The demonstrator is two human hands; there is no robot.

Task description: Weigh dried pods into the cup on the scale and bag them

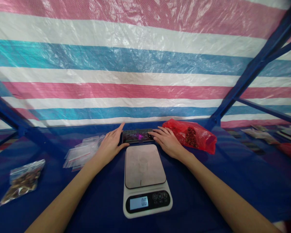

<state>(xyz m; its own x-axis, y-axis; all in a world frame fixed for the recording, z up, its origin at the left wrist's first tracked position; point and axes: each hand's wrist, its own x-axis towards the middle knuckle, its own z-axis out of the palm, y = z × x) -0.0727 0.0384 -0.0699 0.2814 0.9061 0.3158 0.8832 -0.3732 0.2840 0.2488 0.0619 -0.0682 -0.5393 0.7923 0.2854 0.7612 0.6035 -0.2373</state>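
Observation:
A dark phone (pixel 133 136) lies sideways behind a white kitchen scale (pixel 145 166) whose display reads 0.0. At the phone's left end is my left hand (pixel 111 144), thumb and index finger spread apart with nothing gripped between them. My right hand (pixel 168 141) rests palm down, its fingers stretched out onto the phone's right end. Just beyond that hand sits a red plastic bag (pixel 203 137) with small dark red dried pieces inside. Beside my left hand, several clear zip bags (pixel 81 153) lie in a loose pile, partly hidden by the wrist.
A zip bag of brown dried slices (pixel 24 181) lies at the far left of the blue table (pixel 102 207). Blue metal posts (pixel 242 77) rise at both sides. Striped plastic sheeting (pixel 126 77) closes off the back. More bags (pixel 259 134) lie at the right.

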